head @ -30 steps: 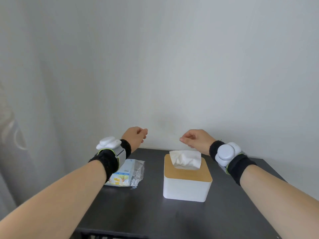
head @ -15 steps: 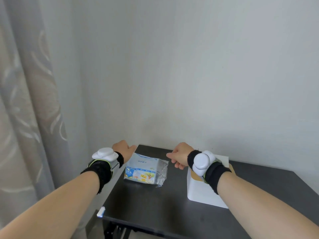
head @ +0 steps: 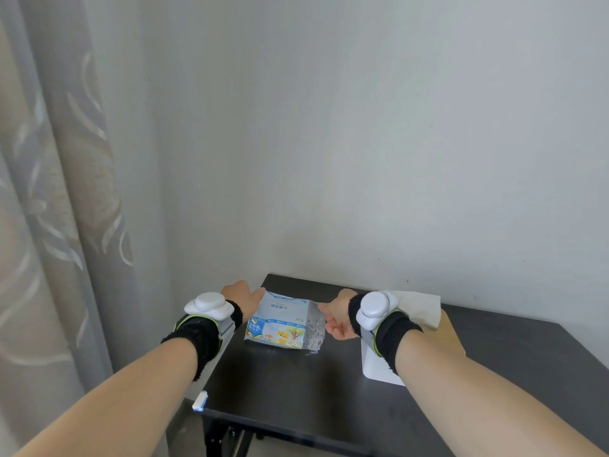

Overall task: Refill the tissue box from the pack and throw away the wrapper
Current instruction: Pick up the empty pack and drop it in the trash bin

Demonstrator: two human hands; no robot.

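Note:
The tissue pack wrapper (head: 285, 324), light blue with a cartoon print and crinkled clear ends, lies on the back left of the dark table (head: 296, 387). My left hand (head: 242, 296) is at its left end, fingers hidden behind the raised corner. At its right end is my right hand (head: 336, 319), fingers curled, thumb and forefinger pinching the crinkled corner. The white tissue box (head: 379, 367) with a wooden lid stands just right of the wrapper, mostly behind my right wrist. A white tissue (head: 420, 305) sticks up from its top.
A patterned grey curtain (head: 56, 225) hangs at the left, close to the table's left edge. The plain wall runs right behind the table. A small white and blue object (head: 200, 400) sits by the front left corner of the table.
The view swung left and both hands moved from above the tissue box to the wrapper. They now close on its two ends, nearer to it than half a second ago.

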